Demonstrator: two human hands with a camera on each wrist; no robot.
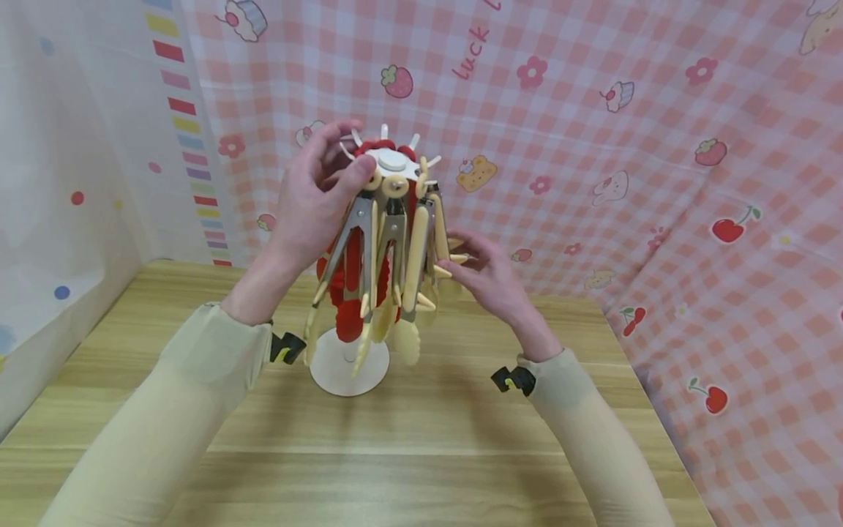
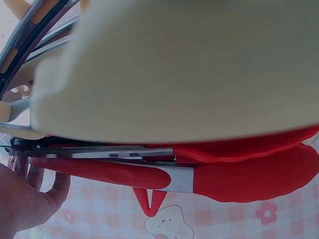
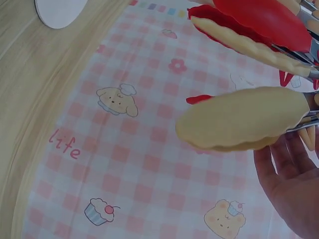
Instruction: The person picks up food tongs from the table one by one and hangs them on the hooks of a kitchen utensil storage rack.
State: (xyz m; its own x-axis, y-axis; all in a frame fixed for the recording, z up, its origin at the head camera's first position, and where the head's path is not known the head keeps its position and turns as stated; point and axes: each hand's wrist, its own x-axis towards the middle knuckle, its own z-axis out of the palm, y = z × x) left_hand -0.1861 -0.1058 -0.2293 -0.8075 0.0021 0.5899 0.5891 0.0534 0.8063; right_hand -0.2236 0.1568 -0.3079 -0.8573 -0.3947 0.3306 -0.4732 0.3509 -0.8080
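A white utensil stand (image 1: 349,369) with a round base carries several hanging tongs, some red (image 1: 348,320), others cream (image 1: 407,340), with metal arms. At its top is a white disc (image 1: 393,160) ringed by upright hooks. My left hand (image 1: 315,194) grips the top from the left, thumb at the disc's edge and fingers behind the hooks; the left wrist view shows its fingertips by the end of red tongs (image 2: 249,181). My right hand (image 1: 490,274) touches the cream tongs on the right side with its fingers extended. In the right wrist view it lies beyond cream tongs (image 3: 239,119).
The stand is on a wooden table (image 1: 369,468). Behind and to the right hangs a pink checked cloth (image 1: 560,132) with printed cherries and cupcakes. A white dotted cloth (image 1: 79,146) hangs at the left. Black bands (image 1: 514,380) sit on both wrists.
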